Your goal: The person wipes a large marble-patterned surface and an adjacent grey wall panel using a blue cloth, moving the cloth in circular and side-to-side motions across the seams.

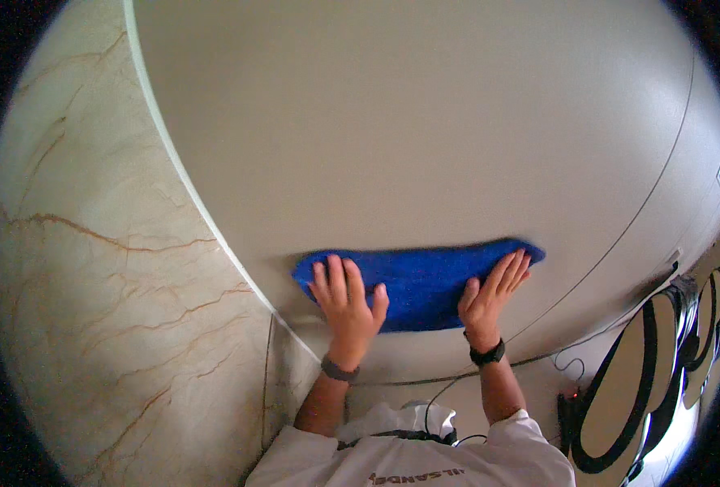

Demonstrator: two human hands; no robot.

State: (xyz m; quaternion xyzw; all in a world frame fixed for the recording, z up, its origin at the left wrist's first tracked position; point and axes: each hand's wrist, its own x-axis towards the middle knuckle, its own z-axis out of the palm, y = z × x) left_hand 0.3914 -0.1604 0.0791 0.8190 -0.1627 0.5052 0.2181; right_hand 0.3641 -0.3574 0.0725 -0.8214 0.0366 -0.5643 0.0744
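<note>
Two flat, open hands, left hand (pixel 345 302) and right hand (pixel 490 292), on one blue cloth (pixel 421 280) against one pale wall (pixel 425 122).

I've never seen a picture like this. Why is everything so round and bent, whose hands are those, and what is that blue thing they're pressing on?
There is no machine here: a person wears a wide fisheye camera on the head, looking down at their own arms. That lens bends straight edges, so the flat white surface looks curved. The forearms come in from the bottom edge. The left hand and the right hand both lie flat, fingers spread, on a blue cloth pressed against that white surface. Neither hand grips it; the palms just rest on top. Each wrist carries a band. To the left is a marble-patterned panel with brown veins. At the lower right are dark-rimmed oval shapes and a thin black cable; what these are I cannot tell.
</note>
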